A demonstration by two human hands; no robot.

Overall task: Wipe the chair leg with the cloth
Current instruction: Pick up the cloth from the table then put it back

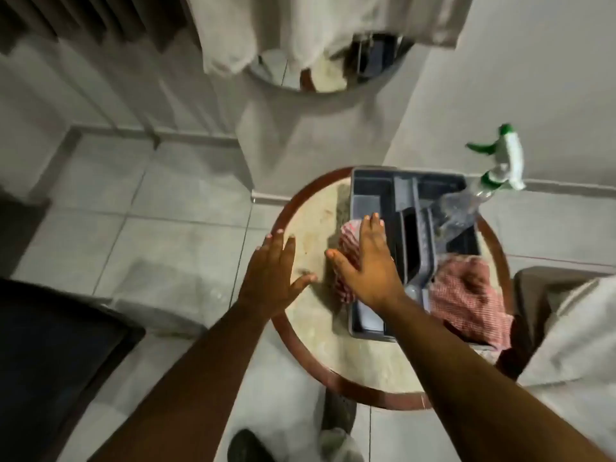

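A red-and-white checked cloth [346, 251] hangs over the left wall of a grey plastic caddy [366, 181] on a small round table [316, 328]. My right hand [370, 265] lies flat above this cloth with its fingers spread, touching or just over it. To the left, my left hand [273, 275] hovers open over the table's edge and holds nothing. A second checked cloth [470, 298] is draped over the caddy's right side. No chair leg is clearly in view.
A clear spray bottle [493, 181] with a green-and-white trigger leans out of the caddy at the back right. A dark seat or cushion [56, 355] sits at the lower left. White fabric [573, 331] covers something at the right. The floor is pale tiles.
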